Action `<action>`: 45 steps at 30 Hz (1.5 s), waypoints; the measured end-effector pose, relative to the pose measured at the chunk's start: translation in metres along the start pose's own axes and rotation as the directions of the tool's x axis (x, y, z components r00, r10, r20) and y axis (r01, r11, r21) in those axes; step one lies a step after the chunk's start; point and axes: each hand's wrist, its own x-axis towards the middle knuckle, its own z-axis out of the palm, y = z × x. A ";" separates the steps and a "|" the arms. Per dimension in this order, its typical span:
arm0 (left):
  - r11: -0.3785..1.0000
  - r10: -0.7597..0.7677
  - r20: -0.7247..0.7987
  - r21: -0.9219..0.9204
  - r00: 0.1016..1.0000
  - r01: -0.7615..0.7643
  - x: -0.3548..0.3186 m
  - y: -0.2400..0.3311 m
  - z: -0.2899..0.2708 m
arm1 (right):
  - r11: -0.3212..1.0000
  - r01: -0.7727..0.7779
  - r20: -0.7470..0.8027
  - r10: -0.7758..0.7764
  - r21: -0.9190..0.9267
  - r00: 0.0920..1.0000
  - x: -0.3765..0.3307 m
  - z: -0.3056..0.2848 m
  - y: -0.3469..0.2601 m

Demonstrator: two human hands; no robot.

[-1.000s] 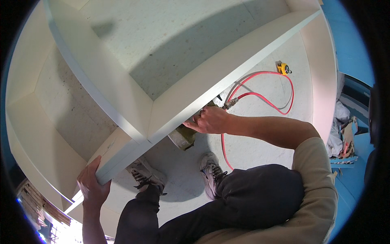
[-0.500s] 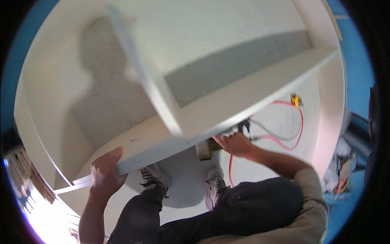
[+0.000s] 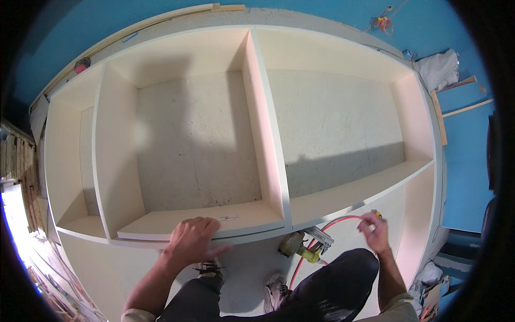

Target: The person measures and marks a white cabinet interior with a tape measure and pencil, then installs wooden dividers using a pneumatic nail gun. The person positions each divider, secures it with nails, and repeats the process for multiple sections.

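My left hand (image 3: 192, 240) is closed over the front edge of a loose white board (image 3: 247, 220) with a pencil mark, its thumb stretched out below. The board lies along the near side of a white cabinet carcass (image 3: 271, 123). To the right, my right hand (image 3: 374, 231) is raised with loosely curled fingers, the thumb apart, and nothing visible between them. Just beyond its fingertips is a yellow tape measure (image 3: 379, 213), mostly hidden. A green nail gun (image 3: 307, 246) sits below the cabinet's near divider, joined to a red air hose (image 3: 343, 219).
The carcass has several compartments split by upright dividers. My shoes (image 3: 276, 287) stand inside its near compartment. Wood strips (image 3: 177, 13) lie along the far side by a blue wall. White bags (image 3: 437, 70) are at the far right, and stacked slats (image 3: 19, 161) at the left.
My right hand has let go of the nail gun and moved right, toward the tape measure. My left hand has shifted along the board's edge. The view has swung, showing the whole carcass.
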 end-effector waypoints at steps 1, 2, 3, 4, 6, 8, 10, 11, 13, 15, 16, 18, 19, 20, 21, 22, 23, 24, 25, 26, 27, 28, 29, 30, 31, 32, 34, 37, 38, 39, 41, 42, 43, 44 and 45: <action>0.999 -0.028 0.006 0.021 1.000 0.028 0.001 0.004 0.002 | 0.987 0.023 -0.009 -0.022 0.159 1.000 0.011 -0.008 -0.021; 0.998 -0.058 0.010 0.040 0.998 0.057 0.003 0.007 0.005 | 0.949 0.048 -0.019 -0.044 0.312 0.999 0.029 -0.008 -0.048; 0.994 -0.096 0.014 0.055 0.995 0.095 0.004 0.010 0.005 | 0.944 0.103 -0.004 -0.107 0.314 0.994 0.057 0.006 -0.079; 0.993 -0.109 0.020 0.043 0.994 0.108 0.005 0.012 0.003 | 0.936 0.157 0.009 -0.168 0.317 0.986 0.087 0.027 -0.110; 0.992 -0.128 0.018 0.005 0.992 0.128 0.002 0.010 0.000 | 0.960 0.026 0.181 -0.080 0.280 0.980 0.149 0.075 -0.143; 0.987 -0.160 0.040 -0.017 0.986 0.161 0.003 0.010 0.001 | 0.956 -0.105 0.185 0.054 0.276 0.981 0.193 0.130 -0.161; 0.984 -0.176 0.058 -0.031 0.983 0.178 0.001 0.007 0.002 | 0.955 -0.151 0.185 0.105 0.256 0.977 0.212 0.161 -0.168; 0.981 -0.187 0.051 -0.035 0.981 0.189 -0.003 0.004 0.002 | 0.972 -0.165 0.221 0.127 0.165 0.967 0.211 0.161 -0.194; 0.977 -0.205 0.063 -0.049 0.977 0.208 -0.009 0.002 0.000 | 0.977 -0.190 0.196 0.169 0.093 0.966 0.210 0.166 -0.203; 0.974 -0.216 0.089 -0.049 0.972 0.220 -0.013 -0.004 -0.009 | 0.985 -0.170 0.103 0.164 0.044 0.981 0.219 0.176 -0.171; 0.982 -0.171 -0.010 -0.079 0.985 0.170 -0.018 -0.016 -0.008 | 0.986 -0.165 0.056 0.164 0.020 0.985 0.218 0.176 -0.157; 0.989 -0.113 -0.210 -0.116 0.971 0.090 -0.039 -0.048 -0.004 | 0.957 -0.018 0.108 -0.014 0.291 0.994 0.199 0.167 -0.159; 0.991 -0.134 -0.263 -0.040 0.956 0.128 -0.039 -0.047 -0.014 | 0.907 0.037 0.111 -0.092 0.420 0.990 0.186 0.158 -0.157; 0.990 -0.142 -0.270 -0.023 0.952 0.141 -0.039 -0.051 -0.015 | 0.938 0.091 0.069 -0.120 0.334 0.990 0.171 0.145 -0.156; 0.987 -0.157 -0.268 -0.011 0.951 0.160 -0.041 -0.056 -0.014 | 0.961 0.130 0.040 -0.144 0.244 0.989 0.153 0.132 -0.153; 0.985 -0.166 -0.259 0.003 0.952 0.173 -0.045 -0.059 -0.011 | 0.975 0.160 0.013 -0.164 0.153 0.986 0.135 0.124 -0.145; 1.000 0.007 -0.374 0.000 0.927 -0.008 -0.043 -0.060 -0.011 | 0.979 0.167 -0.016 -0.166 0.116 0.986 0.123 0.115 -0.135; 0.999 0.050 -0.336 0.025 0.940 -0.044 -0.040 -0.063 -0.013 | 0.982 0.173 -0.043 -0.170 0.079 0.984 0.108 0.110 -0.124; 0.996 0.089 -0.291 0.046 0.953 -0.079 -0.038 -0.066 -0.017 | 0.984 0.172 -0.066 -0.169 0.044 0.983 0.092 0.107 -0.113; 0.990 0.134 -0.252 0.075 0.958 -0.119 -0.032 -0.066 -0.024 | 0.987 0.157 -0.076 -0.156 0.011 0.985 0.085 0.104 -0.103; 0.993 0.092 -0.188 0.096 0.978 -0.075 -0.022 -0.066 -0.032 | 0.989 0.143 -0.084 -0.144 -0.021 0.986 0.080 0.104 -0.092; 0.991 0.038 -0.108 0.130 0.993 -0.024 -0.013 -0.069 -0.037 | 0.990 0.134 -0.094 -0.139 -0.051 0.986 0.079 0.104 -0.087; 0.985 -0.022 -0.032 0.168 0.999 0.027 -0.004 -0.075 -0.039 | 0.974 0.191 -0.192 -0.213 -0.124 0.958 0.081 0.109 -0.090; 0.975 -0.087 0.039 0.209 0.995 0.077 0.004 -0.080 -0.042 | 0.961 0.203 -0.213 -0.241 -0.185 0.947 0.083 0.112 -0.090; 0.983 -0.091 0.056 0.166 0.994 0.081 0.011 -0.082 -0.044 | 0.946 0.209 -0.230 -0.267 -0.247 0.936 0.084 0.115 -0.088; 0.982 -0.107 0.026 0.162 0.994 0.102 0.013 -0.083 -0.047 | 0.927 0.213 -0.245 -0.293 -0.308 0.924 0.085 0.118 -0.086; 0.978 -0.134 -0.036 0.153 0.990 0.138 0.015 -0.089 -0.056 | 0.928 0.215 -0.296 -0.307 -0.305 0.905 0.083 0.119 -0.089; 0.933 -0.279 -0.147 0.194 0.949 0.304 0.032 -0.101 -0.097 | 0.916 0.218 -0.306 -0.325 -0.337 0.895 0.086 0.116 -0.091; 0.906 -0.282 -0.212 0.261 0.936 0.333 0.046 -0.108 -0.110 | 0.918 0.208 -0.305 -0.316 -0.339 0.898 0.086 0.115 -0.092; 0.868 -0.291 -0.282 0.324 0.914 0.376 0.061 -0.115 -0.125 | 0.917 0.212 -0.295 -0.316 -0.337 0.901 0.087 0.117 -0.091; 0.854 -0.172 -0.427 0.384 0.888 0.350 0.105 -0.140 -0.150 | 0.898 0.262 -0.300 -0.374 -0.355 0.877 0.090 0.118 -0.086; 0.853 -0.205 -0.442 0.357 0.873 0.381 0.129 -0.149 -0.168 | 0.895 0.270 -0.295 -0.382 -0.355 0.876 0.091 0.120 -0.087; 0.857 -0.231 -0.452 0.324 0.861 0.401 0.159 -0.159 -0.180 | 0.892 0.268 -0.293 -0.382 -0.363 0.877 0.091 0.119 -0.085; 0.889 -0.026 -0.512 0.382 0.859 0.254 0.178 -0.183 -0.189 | 0.888 0.269 -0.290 -0.387 -0.373 0.875 0.091 0.118 -0.085; 0.911 -0.155 -0.480 0.268 0.863 0.313 0.204 -0.190 -0.200 | 0.884 0.285 -0.310 -0.407 -0.372 0.859 0.092 0.119 -0.079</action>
